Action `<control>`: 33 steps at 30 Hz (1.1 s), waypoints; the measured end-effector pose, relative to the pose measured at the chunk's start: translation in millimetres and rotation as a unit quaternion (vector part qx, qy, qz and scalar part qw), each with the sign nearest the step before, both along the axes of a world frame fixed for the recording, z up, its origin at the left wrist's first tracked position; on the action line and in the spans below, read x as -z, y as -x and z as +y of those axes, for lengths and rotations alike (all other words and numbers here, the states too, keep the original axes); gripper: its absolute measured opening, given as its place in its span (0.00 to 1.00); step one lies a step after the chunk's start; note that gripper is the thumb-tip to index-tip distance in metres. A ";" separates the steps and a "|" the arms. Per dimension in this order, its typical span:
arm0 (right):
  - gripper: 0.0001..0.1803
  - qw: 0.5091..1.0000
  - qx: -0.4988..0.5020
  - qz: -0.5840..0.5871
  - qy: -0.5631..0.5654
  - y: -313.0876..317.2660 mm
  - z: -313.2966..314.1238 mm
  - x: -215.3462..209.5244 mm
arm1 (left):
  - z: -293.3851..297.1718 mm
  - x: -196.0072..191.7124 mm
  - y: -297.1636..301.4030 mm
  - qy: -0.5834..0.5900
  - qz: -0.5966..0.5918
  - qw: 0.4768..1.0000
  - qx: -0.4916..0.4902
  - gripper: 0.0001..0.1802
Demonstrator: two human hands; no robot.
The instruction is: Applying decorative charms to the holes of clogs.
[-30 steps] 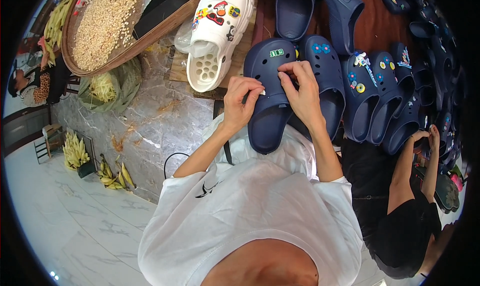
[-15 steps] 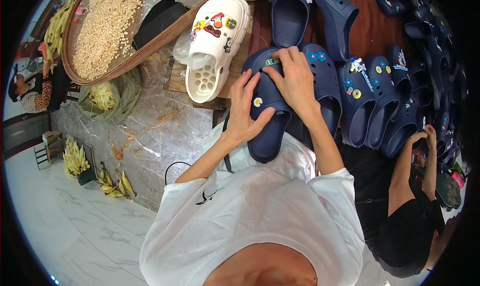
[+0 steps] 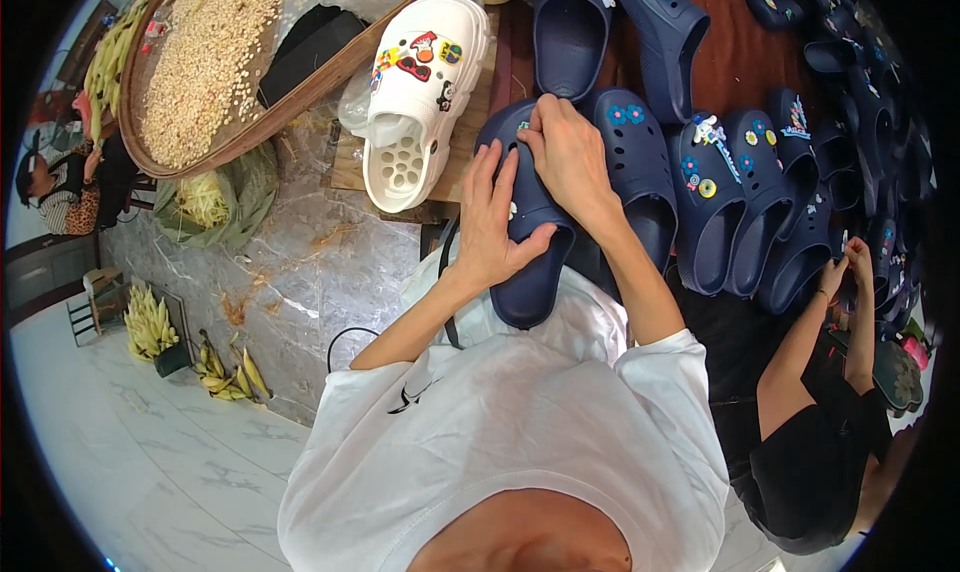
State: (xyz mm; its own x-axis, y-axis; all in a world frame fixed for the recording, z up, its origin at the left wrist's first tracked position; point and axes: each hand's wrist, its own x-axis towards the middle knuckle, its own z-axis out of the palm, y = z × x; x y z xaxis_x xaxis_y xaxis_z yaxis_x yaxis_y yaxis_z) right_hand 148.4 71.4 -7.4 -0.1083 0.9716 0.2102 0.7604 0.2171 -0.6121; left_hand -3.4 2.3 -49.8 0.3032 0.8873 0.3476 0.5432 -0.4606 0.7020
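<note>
A navy clog (image 3: pixel 530 287) lies in front of me, toe pointing away. My left hand (image 3: pixel 492 230) grips its left side, fingers over the upper and thumb across toward the heel opening. My right hand (image 3: pixel 568 162) has its bent fingers pressed together on the toe, over a green shoe charm that they mostly hide. A white flower charm (image 3: pixel 513 211) peeks out beside my left fingers. Touching distance to the right is another navy clog (image 3: pixel 635 162) with blue flower charms. On the left stands a white clog (image 3: pixel 425 92) with several colourful charms and clear plastic inside.
Several decorated navy clogs (image 3: pixel 712 207) crowd the brown table (image 3: pixel 735 47) to the right. A co-worker's hands (image 3: pixel 845 267) work there. At left are a tray of pale kernels (image 3: pixel 205 82), a green bag (image 3: pixel 235 207), a grey marbled surface (image 3: pixel 300 302) and corn cobs (image 3: pixel 150 322) on the floor.
My right hand has shifted slightly left and its fingers have closed over the green charm, which showed before. My left hand stays on the clog, its fingers now covering more of the flower charm.
</note>
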 end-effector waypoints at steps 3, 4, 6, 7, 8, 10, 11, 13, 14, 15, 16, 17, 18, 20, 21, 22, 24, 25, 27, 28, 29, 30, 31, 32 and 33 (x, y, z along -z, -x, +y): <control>0.13 1.000 0.005 0.028 -0.009 -2.3 -1.7 2.8 | -0.1 -3.4 -0.2 -0.006 0.015 1.000 0.006 0.53; 0.14 0.998 0.000 0.060 -0.011 -2.2 -2.0 2.9 | -0.4 -3.5 0.6 -0.005 0.016 1.000 0.006 0.53; 0.16 0.999 -0.004 0.043 -0.024 -6.9 -5.0 -4.3 | -0.1 -3.3 2.1 -0.009 0.015 1.000 0.007 0.53; 0.18 0.999 -0.009 0.025 -0.039 -9.3 -5.9 -8.9 | -0.4 -3.1 2.5 -0.008 0.017 1.000 0.005 0.53; 0.20 0.999 0.003 0.008 -0.036 -11.5 -5.8 -10.8 | -0.6 -2.8 2.3 -0.007 0.014 1.000 0.006 0.54; 0.20 1.000 0.004 0.022 -0.021 -14.0 -0.6 -7.5 | -1.3 -2.5 2.3 -0.006 0.011 1.000 0.008 0.54; 0.21 0.999 0.007 0.035 -0.006 -15.4 3.3 -5.8 | -1.7 -2.6 1.8 -0.005 0.013 1.000 0.005 0.52; 0.21 1.000 0.001 0.026 -0.001 -15.3 8.6 -0.1 | -2.5 -4.5 0.3 -0.003 0.013 1.000 0.002 0.51; 0.20 1.000 -0.007 0.014 -0.012 -14.5 10.1 3.2 | -2.9 -7.8 -1.0 -0.007 0.015 1.000 0.006 0.51; 0.19 1.000 -0.015 0.002 -0.023 -14.0 10.8 5.1 | -2.9 -9.6 -2.2 -0.010 0.017 1.000 0.010 0.51; 0.19 1.000 -0.016 0.003 -0.022 -12.1 10.2 6.0 | -3.6 -9.5 -2.2 -0.009 0.017 1.000 0.009 0.51; 0.18 0.998 -0.020 -0.011 -0.055 -10.5 9.5 6.6 | -3.8 -9.2 -2.4 0.002 0.023 1.000 0.006 0.51; 0.16 0.996 -0.024 -0.025 -0.087 -9.2 8.7 7.4 | -4.1 -9.0 -2.4 0.012 0.029 0.999 0.002 0.51; 0.15 0.993 -0.019 -0.044 -0.105 -7.6 8.6 11.4 | -6.2 -6.6 -1.2 0.011 0.023 1.000 0.005 0.50; 0.13 0.990 -0.012 -0.062 -0.123 -7.4 9.0 13.3 | -7.4 -5.9 -0.8 0.010 0.017 1.000 0.009 0.49; 0.13 0.990 -0.012 -0.063 -0.123 -7.4 10.8 14.9 | -7.5 -5.9 -0.3 0.010 0.017 1.000 0.009 0.49; 0.12 0.991 -0.011 -0.059 -0.123 -7.6 13.3 17.7 | -8.1 -6.4 0.5 0.020 0.022 1.000 0.007 0.48; 0.12 0.990 -0.012 -0.060 -0.124 -7.6 13.2 17.8 | -8.2 -6.4 0.2 0.019 0.021 1.000 0.006 0.48; 0.10 0.992 0.008 -0.033 -0.123 -7.3 12.0 17.8 | -9.0 -5.2 -0.1 0.010 0.035 0.999 0.008 0.51; 0.10 0.992 0.006 -0.034 -0.123 -7.3 10.3 16.9 | -9.6 -4.7 0.0 0.009 0.034 0.999 0.006 0.51; 0.09 0.992 0.009 -0.019 -0.126 -8.1 8.6 15.5 | -10.0 -4.1 0.0 0.006 0.027 1.000 0.008 0.50; 0.09 0.992 0.012 -0.005 -0.129 -8.8 7.6 14.3 | -10.3 -3.4 0.0 0.002 0.020 1.000 0.009 0.49; 0.09 0.992 0.010 -0.004 -0.128 -8.8 6.6 12.9 | -10.9 -3.0 0.1 0.003 0.021 1.000 0.008 0.49; 0.09 0.993 0.018 0.010 -0.120 -8.7 5.9 11.5 | -11.3 -2.5 -0.3 0.002 0.010 1.000 0.007 0.49; 0.09 0.993 0.025 0.024 -0.113 -8.1 4.9 11.0 | -12.3 -2.1 0.0 0.001 0.000 1.000 0.006 0.49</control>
State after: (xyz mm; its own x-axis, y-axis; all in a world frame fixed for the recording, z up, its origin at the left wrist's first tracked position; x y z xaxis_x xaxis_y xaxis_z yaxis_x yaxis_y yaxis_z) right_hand 156.6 76.3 -18.4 -0.0447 0.9034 0.4266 0.7448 0.3148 -0.5885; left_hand -3.4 -10.1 -47.8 0.3130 0.8843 0.3464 0.5378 -0.4656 0.7028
